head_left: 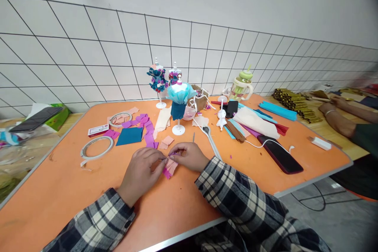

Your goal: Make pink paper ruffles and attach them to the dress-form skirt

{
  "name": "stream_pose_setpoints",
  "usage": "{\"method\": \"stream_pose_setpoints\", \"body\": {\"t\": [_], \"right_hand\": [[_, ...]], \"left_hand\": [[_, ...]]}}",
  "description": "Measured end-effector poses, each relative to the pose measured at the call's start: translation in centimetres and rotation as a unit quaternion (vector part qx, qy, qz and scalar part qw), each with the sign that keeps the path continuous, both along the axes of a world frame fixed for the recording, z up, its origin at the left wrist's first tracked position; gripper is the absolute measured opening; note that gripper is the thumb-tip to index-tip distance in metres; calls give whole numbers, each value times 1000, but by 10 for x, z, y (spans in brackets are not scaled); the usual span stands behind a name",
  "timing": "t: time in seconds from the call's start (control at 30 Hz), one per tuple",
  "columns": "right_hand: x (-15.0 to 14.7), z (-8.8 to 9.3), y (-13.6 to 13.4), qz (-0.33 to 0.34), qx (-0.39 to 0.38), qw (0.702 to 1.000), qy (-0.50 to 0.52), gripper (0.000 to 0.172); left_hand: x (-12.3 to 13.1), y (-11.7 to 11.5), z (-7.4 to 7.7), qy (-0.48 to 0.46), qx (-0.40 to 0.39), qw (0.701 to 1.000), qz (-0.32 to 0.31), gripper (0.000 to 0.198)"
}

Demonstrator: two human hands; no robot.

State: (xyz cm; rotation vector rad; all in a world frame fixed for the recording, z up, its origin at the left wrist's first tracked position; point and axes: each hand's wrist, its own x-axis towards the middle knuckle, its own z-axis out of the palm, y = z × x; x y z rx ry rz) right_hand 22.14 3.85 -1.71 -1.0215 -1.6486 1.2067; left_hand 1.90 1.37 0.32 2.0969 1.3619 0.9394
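Observation:
Near the table's middle, my left hand (144,171) and my right hand (189,156) meet, both pinching the upper edge of a small piece of pink and purple crepe paper (171,167). Its pleated lower part hangs below my fingertips. Just beyond my hands lies a folded peach paper piece (166,142). Farther back stands a small white dress form (178,129) wearing a light-blue ruffled top and a dark teal skirt. Purple paper strips (149,128) and a teal paper square (130,136) rest to the left of it.
Two tape rolls (97,148) and a small box (98,130) lie at left. Scissors (211,139), a phone (280,153), paper rolls (278,110) and a green-lidded jug (241,86) are at right. Another decorated dress form (158,80) stands behind. Another person's arm (336,120) reaches over the neighbouring table.

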Motion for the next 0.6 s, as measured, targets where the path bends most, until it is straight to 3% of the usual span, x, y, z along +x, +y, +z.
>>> {"method": "stream_pose_setpoints", "body": {"t": [0.07, 0.17, 0.27, 0.37, 0.53, 0.6], "right_hand": [[1, -1, 2, -35, -1, 999, 15, 9], [3, -4, 7, -98, -7, 993, 58, 20], [1, -8, 9, -141, -6, 986, 92, 28], [-5, -11, 6, -166, 13, 981, 98, 25], [-12, -10, -4, -141, 47, 987, 58, 18], [-8, -7, -7, -120, 60, 990, 33, 23]], "left_hand": [[-1, 2, -1, -41, -16, 998, 34, 27], [-1, 3, -1, -112, -74, 989, 57, 49], [4, 2, -2, -171, -158, 973, 12, 48], [12, -2, -5, -221, -203, 954, -17, 47], [13, 0, -9, -251, -199, 947, 17, 44], [9, 2, -8, -232, -190, 954, 29, 37]]}}
